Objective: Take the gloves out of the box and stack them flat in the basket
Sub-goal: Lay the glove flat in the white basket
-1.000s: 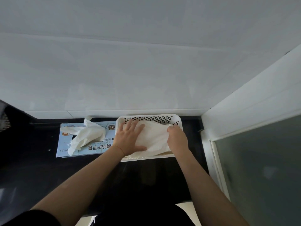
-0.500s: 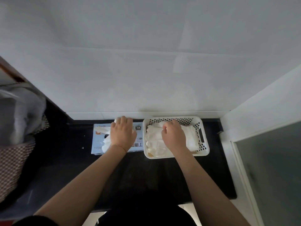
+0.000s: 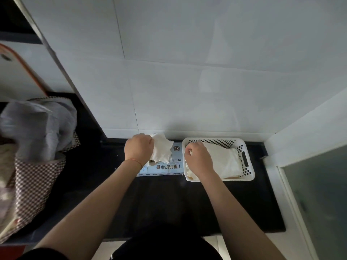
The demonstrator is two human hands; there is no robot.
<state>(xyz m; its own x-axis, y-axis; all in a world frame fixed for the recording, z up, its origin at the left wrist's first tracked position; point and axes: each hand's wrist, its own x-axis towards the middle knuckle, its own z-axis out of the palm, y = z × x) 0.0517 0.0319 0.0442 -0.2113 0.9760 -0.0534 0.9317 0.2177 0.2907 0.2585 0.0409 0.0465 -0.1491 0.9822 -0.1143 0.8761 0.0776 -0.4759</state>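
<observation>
Left hand: we clutch a crumpled white glove over the blue cardboard box.
Right hand: fingers curled, pressing the white stacked gloves in the white perforated plastic basket beside the box.
Risk: extra gloves may drag out together.

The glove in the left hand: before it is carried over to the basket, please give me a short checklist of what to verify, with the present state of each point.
1. Left hand grips the glove firmly: ok, its fingers are curled round one edge.
2. Glove is fully free of the box: cannot tell, its lower part hangs at the opening.
3. Glove is flat enough to stack: not ok, it is crumpled.
4. Basket stands beside the box within reach: ok.
5. Stack of gloves in the basket lies flat: ok on the visible part.
6. Landing place is free: not ok, the right hand rests on the stack with curled fingers.
</observation>
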